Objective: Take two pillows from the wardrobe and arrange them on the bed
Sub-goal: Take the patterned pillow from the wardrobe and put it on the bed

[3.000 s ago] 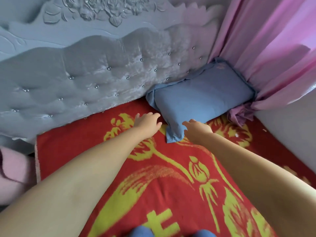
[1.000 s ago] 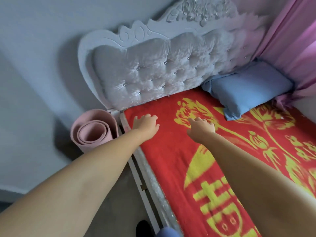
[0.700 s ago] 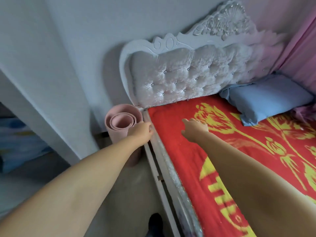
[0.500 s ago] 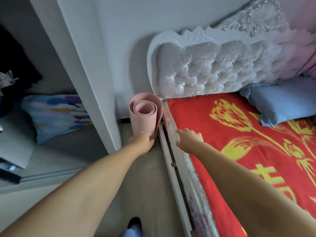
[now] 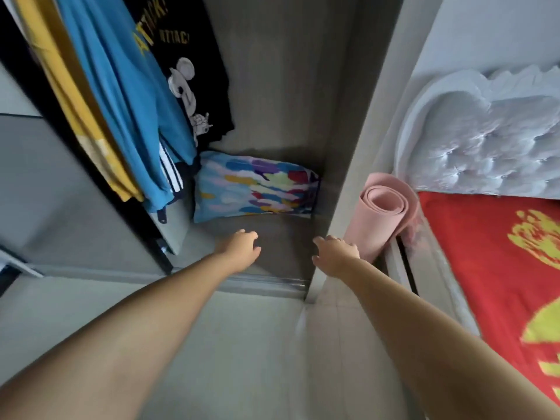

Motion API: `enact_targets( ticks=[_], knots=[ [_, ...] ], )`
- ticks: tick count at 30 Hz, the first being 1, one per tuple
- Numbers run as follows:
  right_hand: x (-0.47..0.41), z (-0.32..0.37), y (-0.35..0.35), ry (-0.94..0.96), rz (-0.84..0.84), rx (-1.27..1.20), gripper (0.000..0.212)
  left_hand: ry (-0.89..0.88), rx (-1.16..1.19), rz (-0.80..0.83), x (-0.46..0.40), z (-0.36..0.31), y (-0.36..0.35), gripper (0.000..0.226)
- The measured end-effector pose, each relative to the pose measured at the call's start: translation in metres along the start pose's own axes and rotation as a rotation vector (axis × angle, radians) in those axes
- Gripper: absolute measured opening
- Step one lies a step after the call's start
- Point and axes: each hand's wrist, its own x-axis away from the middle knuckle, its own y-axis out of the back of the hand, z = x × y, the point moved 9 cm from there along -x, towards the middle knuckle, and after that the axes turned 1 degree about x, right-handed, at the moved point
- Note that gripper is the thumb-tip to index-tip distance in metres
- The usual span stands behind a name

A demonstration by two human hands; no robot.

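Pillow: the pillow (image 5: pixel 254 187) with the multicoloured print lies on the wardrobe (image 5: pixel 272 86) floor, at the back, right of the hanging clothes (image 5: pixel 121 95).
Left hand: the left hand (image 5: pixel 239 253) reaches toward the pillow's near edge, short of it. Fingers are loosely spread; it holds nothing.
Right hand: the right hand (image 5: pixel 336 253) is level with the wardrobe's right side panel (image 5: pixel 360 147), fingers loosely curled and empty. It touches nothing that can be made out.
Step in hand: judged to be the reach for a pillow in the wardrobe. No pillow is in view on the visible part of the bed (image 5: pixel 497 268).
Next move: both hands need to go deeper and lower, one to each end of the pillow. The pillow looks soft, so a broad grip suits it.
Obstructions: the clothes overhang the pillow's left end. The pink roll (image 5: pixel 385 213) stands between the panel and the bed, beside the exit path.
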Motion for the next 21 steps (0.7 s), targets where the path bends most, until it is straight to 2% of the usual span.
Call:
enact_targets(
  ticks=[4,11,17,21],
  knots=[
    [-0.028,0.068,0.001,0.041,0.014,0.037,0.048,0.072,-0.035,0.000,-0.012,0.072,0.023,0.041],
    [-0.113,0.084,0.025,0.013,0.038,0.072,0.049,-0.084,-0.195,0.018,-0.072,0.082,0.039,0.037],
    [-0.244,0.102,0.042,0.051,0.022,0.048,0.051,-0.106,-0.203,0.043,-0.202,0.101,0.050,0.040],
    [-0.344,0.116,0.061,0.131,0.000,0.082,0.043,-0.079,-0.221,0.058,-0.307,0.117,0.063,0.039]
  ],
)
